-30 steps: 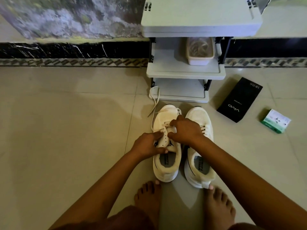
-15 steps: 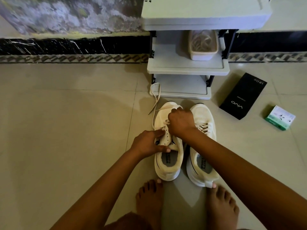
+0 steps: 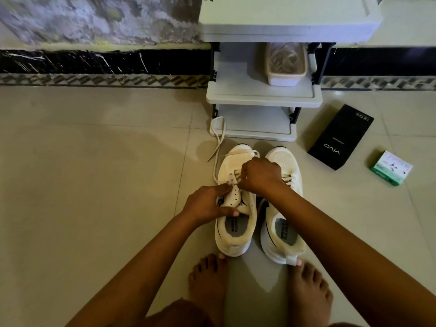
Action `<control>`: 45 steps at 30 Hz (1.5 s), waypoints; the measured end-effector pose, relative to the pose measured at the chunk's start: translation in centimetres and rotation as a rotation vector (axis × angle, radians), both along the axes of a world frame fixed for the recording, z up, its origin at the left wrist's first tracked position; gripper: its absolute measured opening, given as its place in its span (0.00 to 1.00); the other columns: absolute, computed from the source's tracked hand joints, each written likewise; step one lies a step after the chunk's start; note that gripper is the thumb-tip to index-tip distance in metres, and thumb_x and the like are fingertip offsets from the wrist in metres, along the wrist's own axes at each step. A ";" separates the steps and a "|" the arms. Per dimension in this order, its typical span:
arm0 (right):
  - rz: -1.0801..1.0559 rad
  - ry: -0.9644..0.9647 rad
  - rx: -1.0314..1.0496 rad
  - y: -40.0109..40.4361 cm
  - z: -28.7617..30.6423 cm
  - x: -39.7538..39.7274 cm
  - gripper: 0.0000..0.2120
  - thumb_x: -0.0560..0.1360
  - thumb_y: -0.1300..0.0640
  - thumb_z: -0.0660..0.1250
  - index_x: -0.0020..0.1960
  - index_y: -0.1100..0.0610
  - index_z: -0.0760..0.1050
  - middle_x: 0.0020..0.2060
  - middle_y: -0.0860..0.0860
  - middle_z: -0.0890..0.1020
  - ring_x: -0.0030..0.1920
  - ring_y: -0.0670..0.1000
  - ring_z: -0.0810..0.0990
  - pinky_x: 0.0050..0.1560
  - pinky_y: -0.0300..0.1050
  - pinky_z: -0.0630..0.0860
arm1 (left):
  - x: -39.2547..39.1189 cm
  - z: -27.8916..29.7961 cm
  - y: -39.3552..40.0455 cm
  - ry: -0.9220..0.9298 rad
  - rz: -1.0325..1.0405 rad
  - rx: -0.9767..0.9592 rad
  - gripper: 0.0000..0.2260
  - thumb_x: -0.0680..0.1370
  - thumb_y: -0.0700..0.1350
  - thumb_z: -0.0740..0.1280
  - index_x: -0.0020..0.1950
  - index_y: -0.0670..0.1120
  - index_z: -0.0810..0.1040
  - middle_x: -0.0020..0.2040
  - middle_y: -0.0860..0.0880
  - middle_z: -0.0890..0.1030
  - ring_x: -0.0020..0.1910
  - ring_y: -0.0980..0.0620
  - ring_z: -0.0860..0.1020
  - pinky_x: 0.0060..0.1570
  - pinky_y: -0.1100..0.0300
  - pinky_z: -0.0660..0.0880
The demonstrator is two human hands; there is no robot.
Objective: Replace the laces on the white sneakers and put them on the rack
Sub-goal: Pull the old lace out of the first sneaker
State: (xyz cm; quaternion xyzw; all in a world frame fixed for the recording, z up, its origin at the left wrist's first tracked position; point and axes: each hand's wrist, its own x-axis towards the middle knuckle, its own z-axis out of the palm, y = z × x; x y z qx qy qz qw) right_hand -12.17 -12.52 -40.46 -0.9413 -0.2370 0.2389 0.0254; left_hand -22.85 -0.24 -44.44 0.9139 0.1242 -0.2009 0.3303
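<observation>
Two white sneakers stand side by side on the floor, toes toward the rack. My left hand [image 3: 207, 204] grips the tongue and eyelet flap of the left sneaker [image 3: 233, 239]. My right hand [image 3: 259, 177] pinches the white lace [image 3: 218, 140] over that shoe's eyelets; the lace's loose end trails to the upper left, up to the rack's foot. The right sneaker [image 3: 283, 241] is still laced, partly hidden under my right wrist. The grey shoe rack [image 3: 264, 95] stands just beyond the toes.
A pale box [image 3: 286, 67] holding coiled laces sits on the rack's middle shelf. A black phone box [image 3: 339, 138] and a small green-and-white carton [image 3: 390, 167] lie on the tiles to the right. My bare feet [image 3: 207, 279] touch the sneakers' heels. A wall runs behind.
My right hand moved up from the lower eyelets toward the toe of the left sneaker, drawing the lace. My left hand kept its hold on the tongue.
</observation>
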 end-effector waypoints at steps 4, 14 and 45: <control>0.126 -0.215 -0.066 0.5 0.0 -0.8 0.10 0.74 0.55 0.65 0.54 0.57 0.77 0.53 0.54 0.79 0.56 0.54 0.76 0.48 0.44 0.68 | 0.0 -0.1 0.1 0.011 -0.007 0.018 0.37 0.67 0.63 0.72 0.73 0.56 0.65 0.68 0.52 0.73 0.64 0.49 0.73 0.56 0.57 0.71; 0.068 0.000 0.261 2.1 3.8 0.3 0.05 0.75 0.53 0.67 0.48 0.54 0.77 0.47 0.50 0.79 0.53 0.52 0.78 0.51 0.47 0.73 | -0.2 -0.1 0.0 0.002 -0.022 0.025 0.37 0.67 0.63 0.72 0.73 0.55 0.64 0.70 0.53 0.72 0.66 0.51 0.71 0.59 0.57 0.70; 0.067 -0.063 0.057 -0.4 -0.5 -0.1 0.13 0.75 0.54 0.64 0.59 0.52 0.78 0.58 0.53 0.74 0.56 0.55 0.76 0.50 0.46 0.71 | -0.3 -0.8 -0.1 -0.022 0.023 -0.026 0.35 0.66 0.62 0.73 0.70 0.55 0.68 0.65 0.52 0.76 0.61 0.52 0.75 0.56 0.56 0.73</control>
